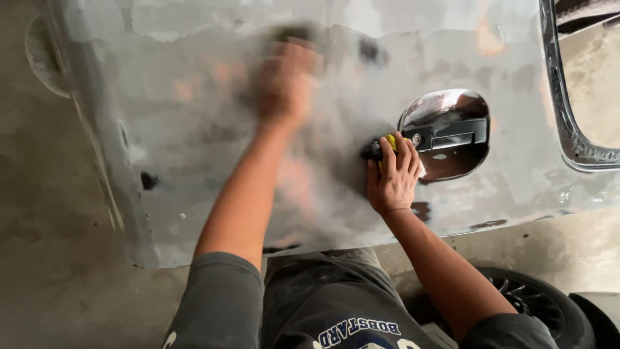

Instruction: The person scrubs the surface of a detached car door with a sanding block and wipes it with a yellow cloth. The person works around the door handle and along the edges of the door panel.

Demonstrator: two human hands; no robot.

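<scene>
A grey, sanded car door panel [194,129] fills the view, patched with filler and bare spots. My left hand [285,81] presses flat on the panel near its upper middle, blurred by motion, with a dark sanding piece [290,32] partly showing at its fingertips. My right hand [391,173] rests lower on the panel, just left of the chrome door handle recess [445,132], and is closed over a yellow and black object [381,145] held against the metal. Most of that object is hidden under the fingers.
The door's window frame edge [562,97] runs down the right. A black tyre and wheel [536,300] lies on the concrete floor [51,258] at the lower right, beside my knees. The panel's lower edge [323,245] sits close to my lap.
</scene>
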